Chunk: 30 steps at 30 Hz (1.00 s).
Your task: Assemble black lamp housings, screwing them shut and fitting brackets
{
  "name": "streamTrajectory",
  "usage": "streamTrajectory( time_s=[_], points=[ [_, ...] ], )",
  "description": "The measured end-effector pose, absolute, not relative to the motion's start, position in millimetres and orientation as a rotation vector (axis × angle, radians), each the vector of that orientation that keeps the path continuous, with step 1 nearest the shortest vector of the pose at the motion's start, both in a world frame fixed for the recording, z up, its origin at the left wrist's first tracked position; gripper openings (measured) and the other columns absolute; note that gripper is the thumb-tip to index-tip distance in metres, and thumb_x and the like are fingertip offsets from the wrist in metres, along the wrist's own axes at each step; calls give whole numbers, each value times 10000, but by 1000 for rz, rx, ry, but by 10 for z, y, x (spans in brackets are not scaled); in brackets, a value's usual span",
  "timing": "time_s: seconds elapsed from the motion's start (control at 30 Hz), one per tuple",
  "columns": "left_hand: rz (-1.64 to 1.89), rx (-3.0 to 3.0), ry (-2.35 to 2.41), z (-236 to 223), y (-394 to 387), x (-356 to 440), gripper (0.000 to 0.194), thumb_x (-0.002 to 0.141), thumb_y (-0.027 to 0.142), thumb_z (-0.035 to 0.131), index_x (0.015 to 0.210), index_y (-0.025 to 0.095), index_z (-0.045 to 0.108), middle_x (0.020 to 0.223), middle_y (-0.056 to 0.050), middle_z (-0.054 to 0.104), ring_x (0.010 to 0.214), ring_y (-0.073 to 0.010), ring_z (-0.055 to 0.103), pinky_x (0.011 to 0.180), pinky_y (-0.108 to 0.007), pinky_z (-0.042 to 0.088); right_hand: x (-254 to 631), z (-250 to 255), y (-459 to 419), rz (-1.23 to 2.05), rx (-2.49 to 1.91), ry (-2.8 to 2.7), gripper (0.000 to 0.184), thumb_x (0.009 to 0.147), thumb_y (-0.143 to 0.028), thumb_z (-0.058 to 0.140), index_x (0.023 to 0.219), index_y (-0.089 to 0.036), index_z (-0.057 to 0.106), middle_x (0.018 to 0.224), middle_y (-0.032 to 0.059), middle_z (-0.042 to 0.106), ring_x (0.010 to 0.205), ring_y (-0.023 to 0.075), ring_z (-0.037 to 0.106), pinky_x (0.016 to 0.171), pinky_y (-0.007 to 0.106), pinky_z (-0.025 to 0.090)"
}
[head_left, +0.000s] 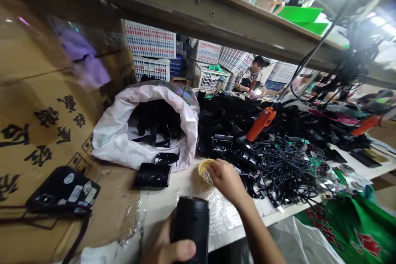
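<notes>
Grasping, probably for steadiness, black plastic cylinder (191, 219) with left hand (167, 242) near round yellow bowl (201, 166). Resting right hand (227, 176) at its mouth, with unclear grip.

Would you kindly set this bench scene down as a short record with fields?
left: left hand holds a black cylindrical casing
right: right hand reaches into a yellow bowl of small metal pieces
farther back: white sack of black parts; nearer orange electric screwdriver
right side: tangled black cables
far left: black smartphone with pale stickers
</notes>
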<state>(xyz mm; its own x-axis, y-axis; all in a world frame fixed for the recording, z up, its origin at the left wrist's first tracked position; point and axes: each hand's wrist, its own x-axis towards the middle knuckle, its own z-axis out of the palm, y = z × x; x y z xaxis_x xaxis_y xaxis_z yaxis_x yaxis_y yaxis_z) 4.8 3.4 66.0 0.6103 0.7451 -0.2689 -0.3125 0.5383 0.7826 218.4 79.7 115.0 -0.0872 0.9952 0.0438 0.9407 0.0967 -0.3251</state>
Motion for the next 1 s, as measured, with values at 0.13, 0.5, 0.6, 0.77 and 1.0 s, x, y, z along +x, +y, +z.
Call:
streamTrajectory(
  time_s=[0.13, 0.5, 0.6, 0.77, 1.0],
  points=[
    [816, 685, 679, 493, -127, 155, 831, 643, 424, 805, 1378, 213, 482, 1106, -83, 677, 851, -229, 630, 705, -311, 506, 2390, 891, 1074, 323, -2139, -2248, 185, 956, -300, 601, 889, -141, 668, 932, 55, 690, 921, 194, 658, 895, 397, 504],
    [1154, 362, 692, 320, -301, 270, 774, 780, 328, 703, 1451, 436, 333, 1291, -63, 600, 884, -252, 658, 740, -417, 561, 2464, 596, 1128, 370, -2118, -2217, 228, 949, -355, 622, 904, -137, 673, 944, 38, 693, 966, 193, 650, 959, 439, 481],
    [1157, 375, 707, 316, -247, 295, 755, 782, 341, 706, 1445, 420, 355, 1186, -64, 636, 828, -243, 650, 751, -450, 563, 2543, 552, 1107, 406, -1985, -2123, 165, 938, -250, 601, 860, -143, 698, 868, 33, 709, 860, 175, 655, 859, 359, 488],
    [1110, 433, 691, 256, -207, 354, 884, 710, 343, 783, 1463, 403, 322, 1129, -54, 644, 974, -291, 652, 820, -390, 529, 2582, 472, 1042, 451, -1759, -1866, 275, 907, -240, 493, 908, -160, 757, 887, 84, 738, 815, 215, 655, 778, 318, 450],
    [1021, 532, 645, 215, -216, 311, 943, 710, 383, 774, 1487, 373, 239, 1330, -64, 556, 1225, -324, 536, 978, -409, 448, 2366, 507, 689, 757, -1418, -1476, 301, 787, -463, 653, 829, -168, 696, 860, 96, 715, 807, 235, 659, 730, 344, 519]
  ],
)
